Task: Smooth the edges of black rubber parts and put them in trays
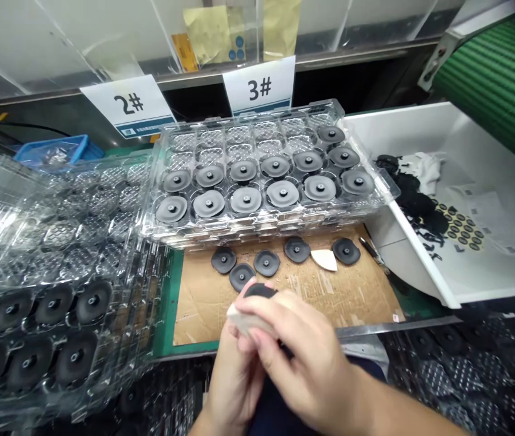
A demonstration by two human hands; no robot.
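Black discs (266, 263) on cardboard sheet (330, 303), beside plastic tray (330, 108)

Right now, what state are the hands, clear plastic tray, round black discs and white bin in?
Left hand, holding white pad against black disc
Right hand, on same pad
Clear plastic tray, front rows filled, rear pockets empty
Round black discs, lying flat on cardboard
White bin, holding black scraps, white cloth

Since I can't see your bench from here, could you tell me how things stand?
Left hand, right hand: closed on black disc and white pad. Five more discs on cardboard ahead. Clear tray beyond, not in the way.
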